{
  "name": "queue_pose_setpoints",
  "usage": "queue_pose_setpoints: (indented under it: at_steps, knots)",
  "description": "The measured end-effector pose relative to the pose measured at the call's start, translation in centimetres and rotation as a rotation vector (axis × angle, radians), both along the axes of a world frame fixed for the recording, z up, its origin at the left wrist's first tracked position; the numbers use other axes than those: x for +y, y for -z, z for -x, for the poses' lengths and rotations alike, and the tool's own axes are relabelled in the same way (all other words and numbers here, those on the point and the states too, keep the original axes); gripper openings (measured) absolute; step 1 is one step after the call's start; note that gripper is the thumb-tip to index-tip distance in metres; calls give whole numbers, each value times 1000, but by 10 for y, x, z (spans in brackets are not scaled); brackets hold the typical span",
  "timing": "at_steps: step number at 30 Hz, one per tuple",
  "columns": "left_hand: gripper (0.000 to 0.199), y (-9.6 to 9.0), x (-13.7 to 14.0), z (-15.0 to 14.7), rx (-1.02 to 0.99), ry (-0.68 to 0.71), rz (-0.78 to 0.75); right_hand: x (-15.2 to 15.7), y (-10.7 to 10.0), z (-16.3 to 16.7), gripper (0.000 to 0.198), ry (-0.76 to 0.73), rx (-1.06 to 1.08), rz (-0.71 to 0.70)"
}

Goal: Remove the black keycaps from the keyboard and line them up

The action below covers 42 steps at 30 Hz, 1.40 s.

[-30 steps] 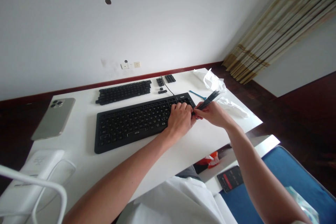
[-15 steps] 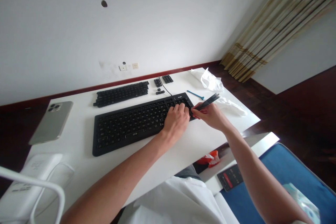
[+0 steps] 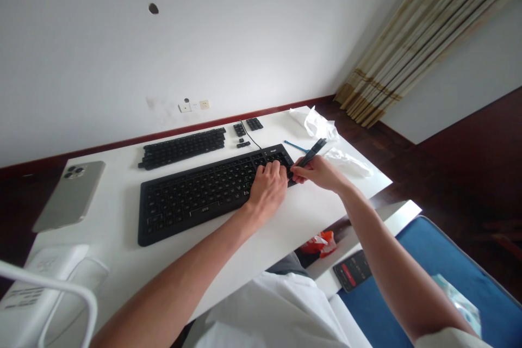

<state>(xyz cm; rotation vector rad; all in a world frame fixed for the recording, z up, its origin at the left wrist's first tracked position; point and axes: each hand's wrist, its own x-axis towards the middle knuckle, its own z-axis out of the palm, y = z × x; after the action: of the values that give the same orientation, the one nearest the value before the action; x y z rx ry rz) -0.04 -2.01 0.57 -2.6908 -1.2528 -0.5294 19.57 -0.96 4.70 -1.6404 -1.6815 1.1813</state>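
Note:
A black keyboard (image 3: 191, 196) with its keycaps off lies slantwise on the white desk. My left hand (image 3: 268, 185) rests palm down on its right part, fingers laid over the number pad side. Close beside it, my right hand (image 3: 316, 173) grips a dark, slim pen-shaped tool (image 3: 312, 152), slanting up to the right. The tool's lower end is hidden by my fingers at the keyboard's right edge. Behind the keyboard, the removed black keycaps (image 3: 185, 148) sit in rows, with smaller groups of keycaps (image 3: 254, 124) to their right. A thin blue tool (image 3: 296, 146) lies behind my right hand.
Crumpled white tissue (image 3: 316, 122) is at the desk's far right. A phone (image 3: 71, 194) and a white device with a cable (image 3: 44, 277) stand on the left. Below the desk edge are an open drawer (image 3: 395, 217), a second phone (image 3: 352, 271) and a blue seat (image 3: 428, 261).
The whole view has shifted slightly, so things appear a little further left. My right hand still holds the tool, now tilted somewhat steeper; my left hand stays on the keyboard.

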Motion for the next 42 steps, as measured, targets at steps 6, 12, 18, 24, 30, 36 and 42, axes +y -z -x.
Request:
queue_pose_setpoints:
  at_steps: [6, 12, 18, 24, 30, 36, 42]
  knots:
    - [15, -5, -2, 0, -8, -2, 69, -20, -11, 25, 15, 41, -411, -280]
    - [17, -2, 4, 1, -117, 7, 136, -18, -5, 15, 10, -10, -289, -262]
    - [25, 4, 9, -7, -209, -11, 140, -13, -1, 14, 12, -36, -321, -329]
    - [20, 6, 11, -8, -208, 54, 158, -14, 3, 17, 16, -1, -258, -331]
    - [13, 8, 14, -7, -236, 74, 177, -14, 13, 18, 25, 56, -232, -354]
    - [15, 4, 11, -11, -150, 49, 173, -10, 30, 20, 27, 114, -49, -378]
    - [14, 1, 6, -14, -88, 23, 160, -14, 45, 27, 36, 233, 90, -392]
